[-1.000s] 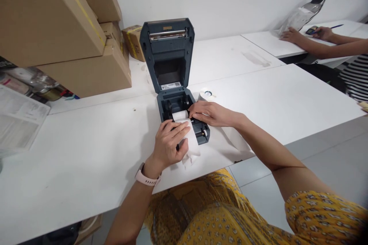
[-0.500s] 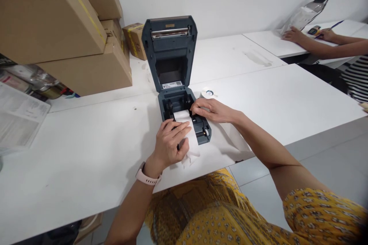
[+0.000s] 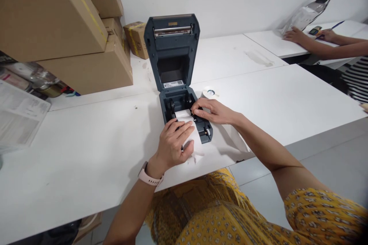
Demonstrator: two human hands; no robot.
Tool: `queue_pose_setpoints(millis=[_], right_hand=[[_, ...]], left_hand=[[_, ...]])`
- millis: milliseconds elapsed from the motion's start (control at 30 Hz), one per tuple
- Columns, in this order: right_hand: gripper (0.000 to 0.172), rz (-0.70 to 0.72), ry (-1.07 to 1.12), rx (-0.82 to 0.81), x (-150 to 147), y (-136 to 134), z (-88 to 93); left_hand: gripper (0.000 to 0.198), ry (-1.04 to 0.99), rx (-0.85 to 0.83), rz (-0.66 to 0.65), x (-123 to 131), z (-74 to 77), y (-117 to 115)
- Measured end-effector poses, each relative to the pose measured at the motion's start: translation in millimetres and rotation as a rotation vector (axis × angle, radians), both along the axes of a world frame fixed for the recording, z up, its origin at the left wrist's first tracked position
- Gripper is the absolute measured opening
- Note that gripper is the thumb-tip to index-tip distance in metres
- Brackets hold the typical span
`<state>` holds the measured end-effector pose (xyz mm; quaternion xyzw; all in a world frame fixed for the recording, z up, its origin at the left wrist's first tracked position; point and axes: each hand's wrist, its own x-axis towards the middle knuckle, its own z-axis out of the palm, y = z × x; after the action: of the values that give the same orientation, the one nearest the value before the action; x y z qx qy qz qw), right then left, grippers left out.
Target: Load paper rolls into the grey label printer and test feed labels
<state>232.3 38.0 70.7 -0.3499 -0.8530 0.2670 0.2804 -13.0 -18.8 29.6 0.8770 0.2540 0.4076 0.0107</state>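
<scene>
A dark blue-grey label printer stands on the white table with its lid raised. White label paper runs out over its front edge, and its end is crumpled. My left hand lies on the paper, fingers spread across it and thumb low at its side. At the printer's right inner side is my right hand, its fingers bent together by the paper's edge; what the fingertips grip, if anything, is hidden. Behind that hand a white label roll rests on the table.
Cardboard boxes are stacked at the left, with a plastic-wrapped pack in front. At the far right, another person's hands are near a bag, and one holds a pen. The table's front edge runs close to my body.
The printer and paper sit slightly further right in view. My left hand has shifted a little to the right with the paper under it; my right hand stays nearly in place.
</scene>
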Motion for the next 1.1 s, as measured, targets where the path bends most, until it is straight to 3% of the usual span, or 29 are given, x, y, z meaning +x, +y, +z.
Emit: queue_pose_setpoints(millis=[133, 233, 333, 433, 500, 533, 600, 633, 733, 833, 1000, 1100], right_hand=[[0.036, -0.002, 0.001, 0.017, 1, -6, 1.6], [0.037, -0.157, 0.126, 0.152, 2, -4, 16.5], [0.046, -0.377, 0.268, 0.397, -2, 21, 50.5], [0.053, -0.419, 0.352, 0.514, -16, 71, 94.7], [0.053, -0.394, 0.411, 0.430, -29, 105, 120.2], [0.055, -0.403, 0.419, 0.284, -35, 118, 129.6], [0.069, -0.393, 0.399, 0.099, -44, 128, 139.6], [0.071, -0.392, 0.392, 0.085, -47, 124, 139.7], [0.053, -0.367, 0.395, 0.315, -44, 81, 122.1], [0.044, -0.330, 0.312, 0.513, -31, 16, 84.8], [0.048, -0.193, 0.089, 0.540, -15, -62, 11.2], [0.053, -0.172, 0.009, 0.507, -14, -82, -21.2]], left_hand=[[0.040, -0.003, 0.033, 0.007, 2, -4.1, -3], [0.040, -0.026, 0.091, 0.003, 5, -7.3, -6], [0.037, -0.067, 0.134, -0.034, 7, -7.8, -10], [0.033, -0.098, 0.153, -0.071, 6, -5.7, -12], [0.030, -0.106, 0.164, -0.086, 5, -3.9, -13], [0.030, -0.109, 0.171, -0.092, 4, -3.1, -14], [0.029, -0.114, 0.184, -0.104, 3, -2.0, -15], [0.029, -0.118, 0.190, -0.111, 3, -1.6, -15], [0.029, -0.138, 0.206, -0.123, 4, 0.2, -16], [0.025, -0.151, 0.220, -0.132, 4, 4.6, -19], [0.025, -0.124, 0.263, -0.202, -13, 10.4, -39], [0.026, -0.217, 0.296, -0.095, -20, 9.2, -50]])
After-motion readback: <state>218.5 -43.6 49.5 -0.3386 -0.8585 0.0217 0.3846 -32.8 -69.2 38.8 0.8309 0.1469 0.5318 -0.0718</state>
